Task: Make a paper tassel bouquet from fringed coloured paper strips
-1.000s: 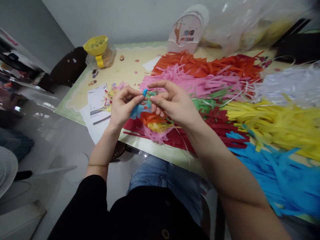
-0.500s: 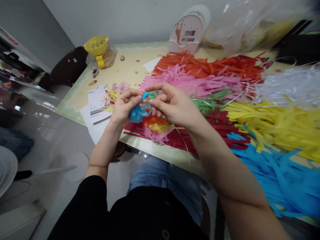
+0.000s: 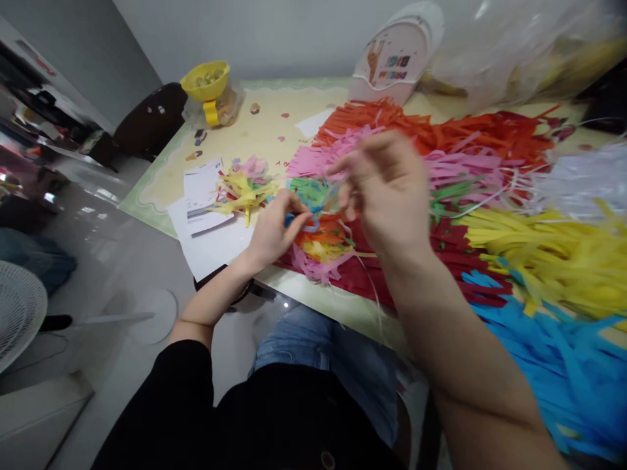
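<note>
My left hand [image 3: 279,225] is closed in a pinch on blue paper strips [image 3: 309,222], which are mostly covered by its fingers. To its right my right hand [image 3: 386,189] is raised over the table, fingers bent and smeared by motion; whether anything is between them is unclear. Under and between the hands lies a small bunch of orange, yellow and pink cut strips [image 3: 321,251] with a thin white string. Green strips [image 3: 308,189] lie just behind the left hand. Dark red strips [image 3: 362,274] spread beneath, along the table's near edge.
Fringed paper heaps cover the right side: orange [image 3: 441,130], pink [image 3: 465,166], yellow [image 3: 553,241] and blue [image 3: 553,365]. At the left are a yellow strip pile [image 3: 247,189], printed sheets [image 3: 200,196] and a yellow bowl [image 3: 206,79] on a jar. A white container [image 3: 392,59] stands behind.
My hands have drawn apart: the right went up and to the right, the left slightly right. Less of the blue bunch shows at the left hand. The view has shifted a little.
</note>
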Available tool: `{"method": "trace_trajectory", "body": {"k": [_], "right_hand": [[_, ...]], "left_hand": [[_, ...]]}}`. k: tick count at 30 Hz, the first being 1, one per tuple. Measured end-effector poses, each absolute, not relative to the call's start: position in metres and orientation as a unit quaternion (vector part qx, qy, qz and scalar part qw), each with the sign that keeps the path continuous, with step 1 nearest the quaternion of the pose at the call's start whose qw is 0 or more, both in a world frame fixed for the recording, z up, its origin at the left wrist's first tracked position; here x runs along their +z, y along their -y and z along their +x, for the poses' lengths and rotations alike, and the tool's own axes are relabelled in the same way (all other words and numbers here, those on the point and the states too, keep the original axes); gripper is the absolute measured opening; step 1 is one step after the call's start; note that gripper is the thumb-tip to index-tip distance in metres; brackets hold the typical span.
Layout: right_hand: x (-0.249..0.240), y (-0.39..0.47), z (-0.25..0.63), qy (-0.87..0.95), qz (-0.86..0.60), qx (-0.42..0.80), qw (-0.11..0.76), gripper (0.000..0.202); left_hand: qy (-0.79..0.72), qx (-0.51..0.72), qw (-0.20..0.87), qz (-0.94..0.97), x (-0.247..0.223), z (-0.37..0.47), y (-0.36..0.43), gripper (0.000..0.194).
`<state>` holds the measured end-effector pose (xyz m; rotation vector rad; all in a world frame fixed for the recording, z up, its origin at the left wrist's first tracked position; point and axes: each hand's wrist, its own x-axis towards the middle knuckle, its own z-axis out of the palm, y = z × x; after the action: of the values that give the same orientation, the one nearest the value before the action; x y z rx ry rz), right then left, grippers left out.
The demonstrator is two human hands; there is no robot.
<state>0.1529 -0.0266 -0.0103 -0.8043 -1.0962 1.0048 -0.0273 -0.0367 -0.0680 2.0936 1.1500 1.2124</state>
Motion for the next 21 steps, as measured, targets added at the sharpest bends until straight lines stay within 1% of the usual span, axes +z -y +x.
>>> {"method": "trace_trajectory", "body": {"k": [2,3,4,6,7,8,9,12,14,16,18,21], "right_hand": [[-0.006,0.023,0.158,0.401,-0.312,0.409,0.758,0.027],[-0.005,0.019,0.161,0.382,-0.292,0.391,0.785,0.026],[-0.007,0.015,0.165,0.379,-0.279,0.377,0.798,0.025],[-0.013,0.009,0.171,0.394,-0.271,0.360,0.801,0.026],[-0.016,0.007,0.172,0.398,-0.273,0.358,0.799,0.029],[-0.020,0.007,0.172,0.398,-0.277,0.361,0.797,0.032],[-0.023,0.008,0.171,0.393,-0.283,0.371,0.793,0.033],[-0.028,0.015,0.166,0.380,-0.305,0.418,0.767,0.030],[-0.029,0.019,0.163,0.393,-0.321,0.428,0.748,0.030],[-0.030,0.019,0.163,0.414,-0.331,0.420,0.737,0.034],[-0.032,0.018,0.165,0.420,-0.329,0.410,0.740,0.037],[-0.035,0.015,0.166,0.404,-0.317,0.405,0.756,0.036]], "left_hand": [[-0.405,0.346,0.232,0.814,-0.073,-0.029,0.036,0.012],[-0.382,0.298,0.257,0.836,-0.073,-0.032,0.033,0.010],[-0.355,0.267,0.289,0.848,-0.072,-0.038,0.027,0.009],[-0.335,0.272,0.317,0.845,-0.066,-0.056,0.011,0.015],[-0.353,0.293,0.301,0.836,-0.063,-0.068,0.000,0.019],[-0.395,0.308,0.256,0.827,-0.060,-0.080,-0.011,0.022],[-0.436,0.281,0.204,0.830,-0.057,-0.091,-0.022,0.024],[-0.512,0.098,0.073,0.850,-0.057,-0.113,-0.047,0.029],[-0.532,-0.006,0.018,0.847,-0.060,-0.117,-0.055,0.029],[-0.554,-0.051,0.001,0.831,-0.063,-0.118,-0.061,0.030],[-0.581,-0.061,0.009,0.811,-0.062,-0.123,-0.069,0.031],[-0.633,-0.009,0.005,0.774,-0.055,-0.138,-0.082,0.036]]}}
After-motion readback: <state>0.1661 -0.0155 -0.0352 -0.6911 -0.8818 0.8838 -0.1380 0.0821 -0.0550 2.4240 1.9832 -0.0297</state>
